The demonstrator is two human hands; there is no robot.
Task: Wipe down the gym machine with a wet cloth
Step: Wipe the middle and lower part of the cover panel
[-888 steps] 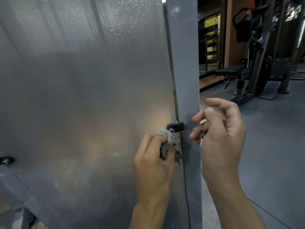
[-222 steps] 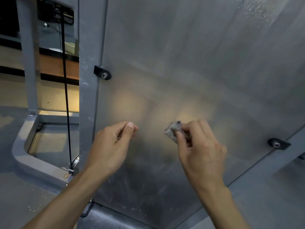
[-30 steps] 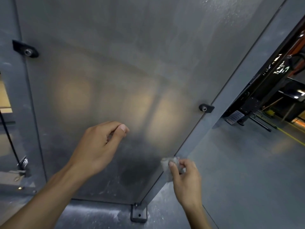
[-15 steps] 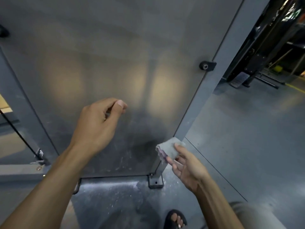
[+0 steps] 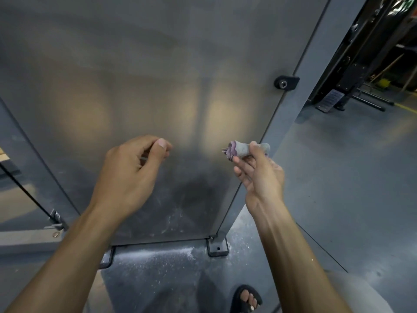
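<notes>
Down at 6 o'clock is your sandaled foot (image 5: 247, 298) on the dusty floor (image 5: 338, 177). Your right hand (image 5: 259, 175) pinches the small bunched cloth (image 5: 240, 150) at its fingertips, off the panel (image 5: 158, 75), maybe to fold a clean side out. Your left hand (image 5: 128, 175) is loosely curled, holding nothing, ready to help. Farther, at 1 o'clock, a black bolt clip (image 5: 286, 82) pins the panel to the frame post (image 5: 300, 91).

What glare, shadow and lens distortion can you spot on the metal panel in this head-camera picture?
Head view: two warm, soft-edged patches of glare sit on the metal panel above the left hand and the cloth; a dark shadow falls low on the panel between the hands; the wide-angle lens tilts the grey post; fine detail is slightly soft.
</notes>
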